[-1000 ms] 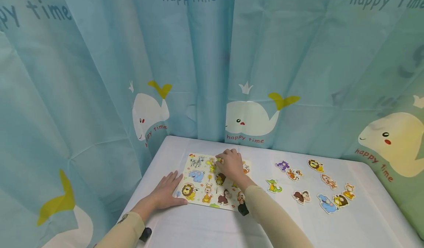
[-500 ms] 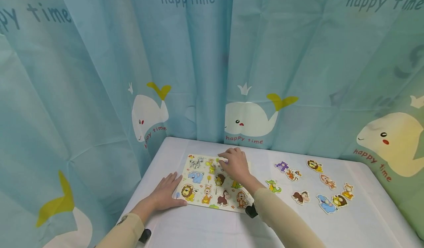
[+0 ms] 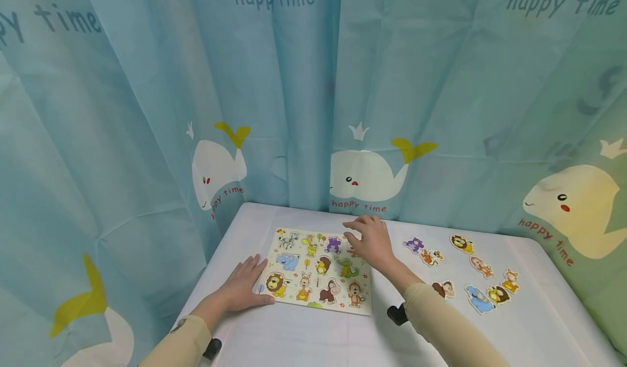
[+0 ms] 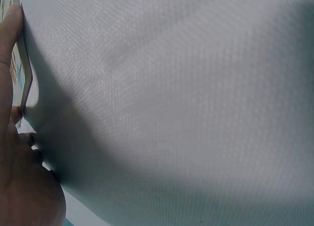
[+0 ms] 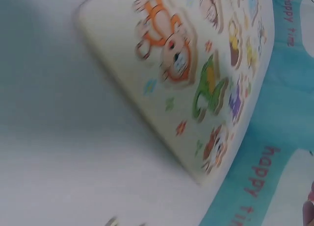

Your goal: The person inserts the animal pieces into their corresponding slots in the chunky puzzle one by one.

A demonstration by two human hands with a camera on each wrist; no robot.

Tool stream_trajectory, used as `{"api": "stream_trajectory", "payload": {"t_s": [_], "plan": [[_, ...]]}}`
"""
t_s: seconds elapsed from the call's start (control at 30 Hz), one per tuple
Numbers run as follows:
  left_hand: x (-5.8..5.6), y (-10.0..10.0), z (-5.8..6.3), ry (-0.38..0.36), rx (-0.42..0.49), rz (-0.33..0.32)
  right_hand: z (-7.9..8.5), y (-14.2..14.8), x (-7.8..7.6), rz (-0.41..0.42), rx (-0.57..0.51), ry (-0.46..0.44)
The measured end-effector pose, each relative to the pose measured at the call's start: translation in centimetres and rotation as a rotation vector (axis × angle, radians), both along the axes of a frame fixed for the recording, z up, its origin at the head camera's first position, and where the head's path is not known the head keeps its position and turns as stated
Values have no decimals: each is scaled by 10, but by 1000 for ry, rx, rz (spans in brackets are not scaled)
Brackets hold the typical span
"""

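Observation:
A cream animal puzzle board (image 3: pixel 367 293) lies flat on the white table, its zebra, giraffe, elephant, lion and other figures facing up. My left hand (image 3: pixel 242 285) rests at the board's left edge, fingers extended and thumb by the near corner. In the left wrist view, the thumb (image 4: pixel 11 27) touches the board's edge. Over the board's far right corner hovers my right hand (image 3: pixel 370 242), thumb and forefinger apart with nothing between them; it hides part of the tiger figure, which the right wrist view shows (image 5: pixel 215 146).
To the right lie loose animal pieces: a purple hippo (image 3: pixel 413 245), tiger (image 3: pixel 431 257), lion (image 3: pixel 461 243), monkey (image 3: pixel 481 267), kangaroo (image 3: pixel 510 281), hedgehog (image 3: pixel 498 295), elephant (image 3: pixel 479 299) and a gorilla (image 3: pixel 443 289) partly behind the right sleeve. A whale-print curtain (image 3: pixel 303 111) hangs behind the table.
My right hand has moved right across the board, uncovering the purple hippo and the crocodile figures. The right arm now covers the loose crocodile piece. The left hand stays put.

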State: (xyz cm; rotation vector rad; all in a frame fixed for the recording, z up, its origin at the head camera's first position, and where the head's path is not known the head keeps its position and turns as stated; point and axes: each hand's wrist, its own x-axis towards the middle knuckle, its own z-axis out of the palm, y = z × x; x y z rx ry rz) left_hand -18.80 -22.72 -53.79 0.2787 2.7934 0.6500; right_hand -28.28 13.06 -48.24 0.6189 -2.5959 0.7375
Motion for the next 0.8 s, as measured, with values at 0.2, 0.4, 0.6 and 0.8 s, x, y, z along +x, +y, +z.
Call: {"api": "stream_trajectory", "payload": {"t_s": [0.2,0.4,0.6,0.8], "plan": [[1,1,3,0,-2,-1,-2,28,6,-37,4,-5],[0,0,2,2,4,-5,-3,55,12,-74,4,-20],[1,0,2,2,6,-7,-3,78,18,-106,7,-4],[1,0,2,2,11,1,-1,100,24,-125,9,0]]}}
